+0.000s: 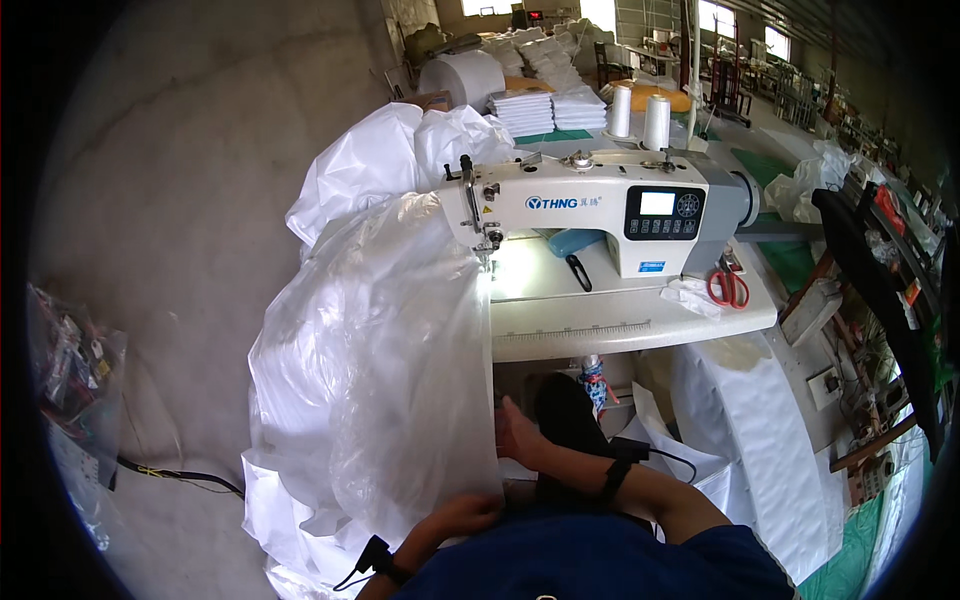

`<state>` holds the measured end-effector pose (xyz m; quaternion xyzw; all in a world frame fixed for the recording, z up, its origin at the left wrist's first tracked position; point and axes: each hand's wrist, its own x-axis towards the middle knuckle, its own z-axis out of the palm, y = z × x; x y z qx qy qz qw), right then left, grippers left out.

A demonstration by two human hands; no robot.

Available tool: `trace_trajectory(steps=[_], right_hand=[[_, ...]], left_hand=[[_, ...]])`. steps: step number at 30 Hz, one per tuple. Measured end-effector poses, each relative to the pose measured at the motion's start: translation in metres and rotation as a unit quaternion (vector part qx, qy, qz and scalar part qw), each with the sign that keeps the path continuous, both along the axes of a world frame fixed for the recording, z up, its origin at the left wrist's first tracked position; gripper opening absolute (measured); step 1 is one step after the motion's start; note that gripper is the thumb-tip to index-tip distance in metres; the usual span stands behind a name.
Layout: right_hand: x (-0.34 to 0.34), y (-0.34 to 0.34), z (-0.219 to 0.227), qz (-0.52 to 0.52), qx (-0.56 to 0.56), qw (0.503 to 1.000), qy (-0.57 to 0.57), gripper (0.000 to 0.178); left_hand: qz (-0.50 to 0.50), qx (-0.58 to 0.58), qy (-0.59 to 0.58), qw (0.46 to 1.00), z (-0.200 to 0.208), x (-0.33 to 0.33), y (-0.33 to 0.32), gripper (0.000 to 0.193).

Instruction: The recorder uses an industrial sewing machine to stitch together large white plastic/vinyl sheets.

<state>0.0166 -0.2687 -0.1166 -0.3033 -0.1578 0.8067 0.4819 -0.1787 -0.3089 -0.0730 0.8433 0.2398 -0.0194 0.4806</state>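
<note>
A large translucent white plastic sheet hangs over the left end of the sewing machine, its right edge running down from beneath the needle to my lap. My right hand is closed on that right edge below the machine bed, with some fingers hidden behind the sheet. Lower down, close to my body, my left hand is closed at the sheet's near edge; its fingertips are partly hidden. The machine's lamp lights the bed around the needle.
Red-handled scissors and small black thread snips lie on the machine bed. Thread cones and stacked white folded sheets stand behind. White material drapes at the right. A black cable crosses the floor at left.
</note>
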Motion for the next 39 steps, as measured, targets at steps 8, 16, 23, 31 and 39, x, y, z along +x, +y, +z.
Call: trace_trajectory(steps=[8,16,23,31,39], right_hand=[[0.008,-0.012,0.032,-0.21,0.205,0.774,-0.561,0.028],[0.017,-0.034,0.075,-0.162,0.108,0.948,-0.252,0.024],[0.015,-0.037,0.071,-0.182,0.094,0.936,-0.286,0.024],[0.015,-0.039,0.077,-0.177,0.108,0.936,-0.286,0.026],[0.03,-0.019,0.058,-0.069,0.106,0.909,-0.396,0.025]], left_hand=[[0.047,0.25,0.074,0.964,0.075,0.051,0.012,0.021],[0.317,0.517,-0.028,0.795,0.088,0.053,0.048,0.03],[0.228,0.469,0.03,0.853,0.065,0.048,0.069,0.014],[0.145,0.391,-0.083,0.905,0.077,0.08,0.044,0.01],[0.092,0.374,-0.096,0.918,0.058,0.077,0.015,0.007]])
